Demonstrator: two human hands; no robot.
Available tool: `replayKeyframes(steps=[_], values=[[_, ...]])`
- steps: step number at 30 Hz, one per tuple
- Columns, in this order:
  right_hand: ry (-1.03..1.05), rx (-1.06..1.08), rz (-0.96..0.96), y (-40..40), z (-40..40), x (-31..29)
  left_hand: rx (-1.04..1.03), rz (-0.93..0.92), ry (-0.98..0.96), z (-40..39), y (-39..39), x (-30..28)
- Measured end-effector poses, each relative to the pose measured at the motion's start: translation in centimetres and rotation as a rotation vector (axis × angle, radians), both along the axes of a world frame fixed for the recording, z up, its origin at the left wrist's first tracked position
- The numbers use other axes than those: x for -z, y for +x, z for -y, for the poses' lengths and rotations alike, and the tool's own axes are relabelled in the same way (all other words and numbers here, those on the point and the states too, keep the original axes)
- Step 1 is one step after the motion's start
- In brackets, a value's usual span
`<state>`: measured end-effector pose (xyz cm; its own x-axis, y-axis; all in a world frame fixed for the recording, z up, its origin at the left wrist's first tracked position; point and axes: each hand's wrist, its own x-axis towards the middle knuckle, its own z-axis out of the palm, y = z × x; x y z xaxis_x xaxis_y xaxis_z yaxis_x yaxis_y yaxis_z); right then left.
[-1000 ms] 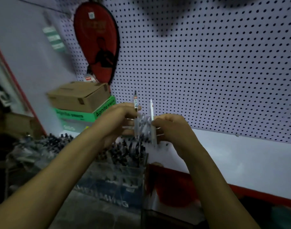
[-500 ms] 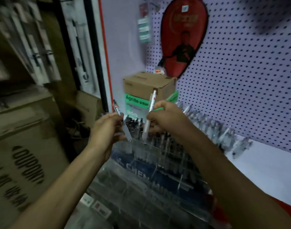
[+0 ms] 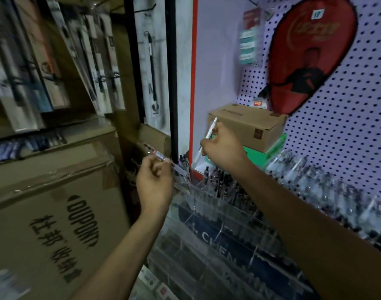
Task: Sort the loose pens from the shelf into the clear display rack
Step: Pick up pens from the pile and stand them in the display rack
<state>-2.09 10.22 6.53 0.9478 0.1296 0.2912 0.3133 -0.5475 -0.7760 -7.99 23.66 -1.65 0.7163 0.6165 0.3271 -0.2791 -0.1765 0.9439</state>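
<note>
I see my left hand [image 3: 154, 182] pinching a clear pen [image 3: 171, 166] at the display rack [image 3: 209, 204]'s near-left corner; I'd tip it upright before dropping it in. My right hand [image 3: 223, 148] grips a white pen [image 3: 207, 138] over the back slots. I'd lower it straight. Slot dividers blur; the rack's right end is hidden by my forearm.

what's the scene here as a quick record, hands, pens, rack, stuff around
left hand: pinches a clear pen, tilted, at the rack's left end
right hand: grips a white pen, tip down over the rack
clear display rack: rear rows full of pens
behind: cardboard box on green box, red racket cover on pegboard
</note>
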Motion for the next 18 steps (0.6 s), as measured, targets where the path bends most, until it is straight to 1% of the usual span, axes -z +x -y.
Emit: replayKeyframes(steps=[2, 4, 9, 11, 13, 18], values=[[-0.088, 0.001, 0.037, 0.6, -0.2, 0.5, 0.016, 0.013, 0.116, 0.5, 0.3, 0.2], [-0.151, -0.028, 0.033, 1.2, -0.3, 1.1, 0.027, -0.027, 0.202, 0.9, 0.8, 0.6], [-0.326, -0.1, -0.029, 2.1, 0.5, 2.0, 0.029, -0.262, 0.502, 0.9, 2.1, 2.7], [-0.325, -0.094, -0.034, 2.4, 0.7, 2.3, 0.034, -0.317, 0.511, 0.9, 2.3, 2.9], [-0.328, -0.076, -0.023, 2.7, 0.6, 2.3, 0.041, -0.361, 0.465, 1.0, 2.4, 2.5], [-0.411, -0.1, -0.043, 3.5, -0.5, 2.2, 0.024, -0.334, 0.395, 1.3, 2.2, 2.5]])
